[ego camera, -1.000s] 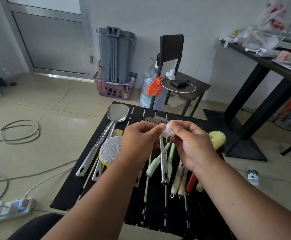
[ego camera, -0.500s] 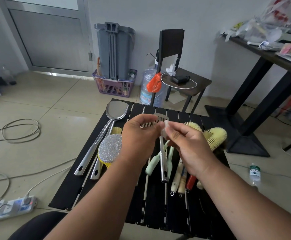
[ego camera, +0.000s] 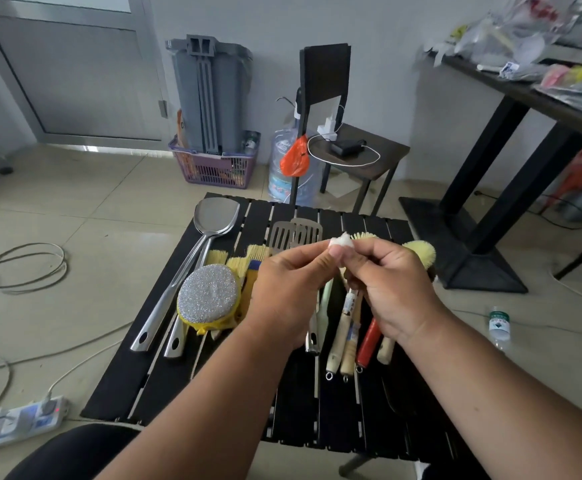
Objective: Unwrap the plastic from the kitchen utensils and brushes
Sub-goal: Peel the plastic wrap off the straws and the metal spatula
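Plastic wrap (ego camera: 343,241), crumpled into a small whitish wad, is pinched between the fingertips of the left hand (ego camera: 291,289) and right hand (ego camera: 391,289) above the slatted black table (ego camera: 164,375), over a slotted steel spatula (ego camera: 294,237).

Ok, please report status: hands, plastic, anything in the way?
Left hand and right hand both pinch the plastic wad above the table. Slotted spatulas lie beneath. Nothing in the way.
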